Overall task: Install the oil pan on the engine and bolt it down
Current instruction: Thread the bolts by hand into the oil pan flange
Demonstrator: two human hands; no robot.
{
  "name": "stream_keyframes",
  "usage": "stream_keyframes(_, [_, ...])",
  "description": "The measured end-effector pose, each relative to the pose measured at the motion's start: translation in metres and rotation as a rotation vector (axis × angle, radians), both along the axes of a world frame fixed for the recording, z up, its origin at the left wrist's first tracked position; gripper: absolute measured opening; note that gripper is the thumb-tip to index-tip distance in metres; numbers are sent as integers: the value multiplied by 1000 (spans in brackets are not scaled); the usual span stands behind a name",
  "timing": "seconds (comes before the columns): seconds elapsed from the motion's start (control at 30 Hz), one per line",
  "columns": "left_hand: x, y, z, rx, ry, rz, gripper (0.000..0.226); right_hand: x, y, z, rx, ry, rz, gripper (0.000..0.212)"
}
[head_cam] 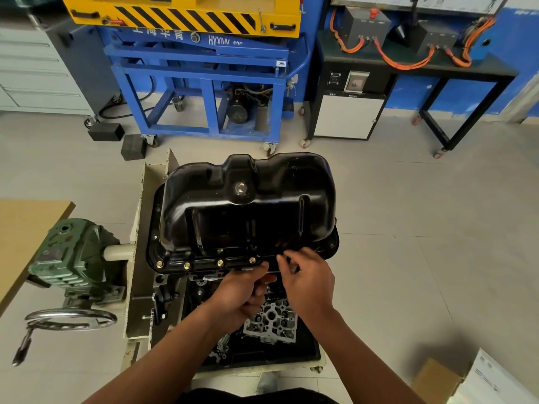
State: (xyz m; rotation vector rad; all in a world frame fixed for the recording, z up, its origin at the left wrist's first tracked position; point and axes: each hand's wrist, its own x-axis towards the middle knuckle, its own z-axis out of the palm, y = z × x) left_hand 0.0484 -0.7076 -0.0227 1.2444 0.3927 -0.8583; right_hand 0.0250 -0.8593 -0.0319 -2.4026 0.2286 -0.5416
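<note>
The oil pan (248, 205) sits on top of the engine (271, 319), directly before me. Four bolts (188, 266) stand in a row along its near flange, left of my hands. My right hand (309, 281) reaches that flange; my left hand (242, 293) lies just beside it, below the flange edge. The gearbox (73, 255) stands left of the engine, with the handwheel (71, 319) on its near side. A wheeled frame (204, 83) stands behind the pan.

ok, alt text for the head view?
Black oil pan sits on the engine, four bolts in its near flange; left hand and right hand meet at that flange just right of the bolts. A green gearbox with a handwheel stands to the left, a blue cart behind.
</note>
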Motion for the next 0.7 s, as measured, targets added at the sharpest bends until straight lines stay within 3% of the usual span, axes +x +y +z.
stream_keyframes(0.13, [6, -13, -6, -131, 118, 120, 36, 2, -1, 3, -7, 12, -3, 9])
stream_keyframes(0.33, [12, -26, -6, -159, 108, 154, 22, 3, -2, 7, 0, 52, 42, 11])
stream_keyframes(0.7, [12, -27, -11, -176, 99, 176, 19, 2, -5, 10, 22, 77, 99, 9])
